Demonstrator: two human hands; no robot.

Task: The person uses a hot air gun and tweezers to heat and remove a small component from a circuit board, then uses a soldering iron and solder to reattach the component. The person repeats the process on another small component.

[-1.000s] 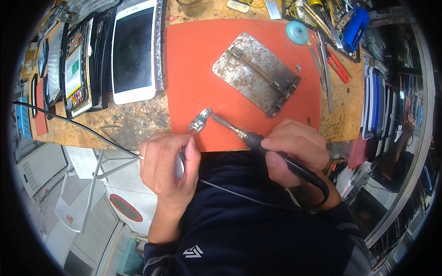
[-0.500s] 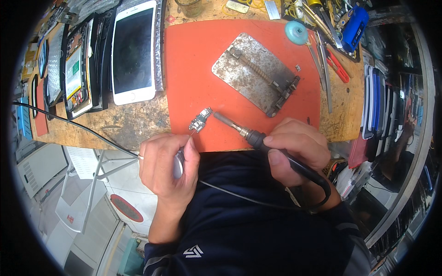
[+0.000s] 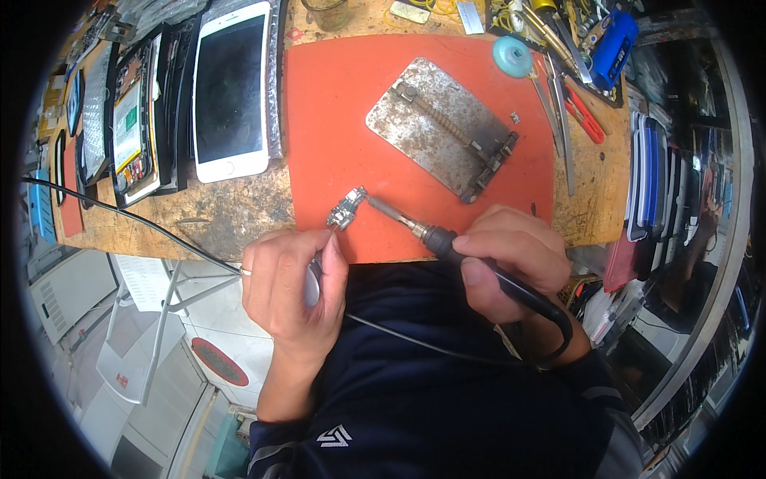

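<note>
A small silver-and-dark circuit board point(image 3: 345, 209) lies near the front of the orange mat point(image 3: 331, 104). My left hand point(image 3: 289, 283) is closed just in front of it, thumb and forefinger pinched at the board's lower end. Within its curled fingers sits a round greyish roll of solder wire point(image 3: 312, 284), mostly hidden; the fine wire barely shows at the fingertips. My right hand point(image 3: 523, 251) is wrapped round the black grip of a soldering iron point(image 3: 439, 239). The iron's tip points at the board's upper right end; whether they touch I cannot tell.
Behind the board, a stained metal board holder point(image 3: 427, 120) rests on the mat. Tweezers point(image 3: 565, 136), red-handled pliers point(image 3: 589, 120) and a teal round container point(image 3: 512, 57) are at the right. A white phone point(image 3: 231, 92) stands left. Cables run across my lap and past my left hand.
My left fingertips have moved slightly closer to the board, and less of the thin wire shows. The iron has shifted a little to the left. Otherwise the scene is the same.
</note>
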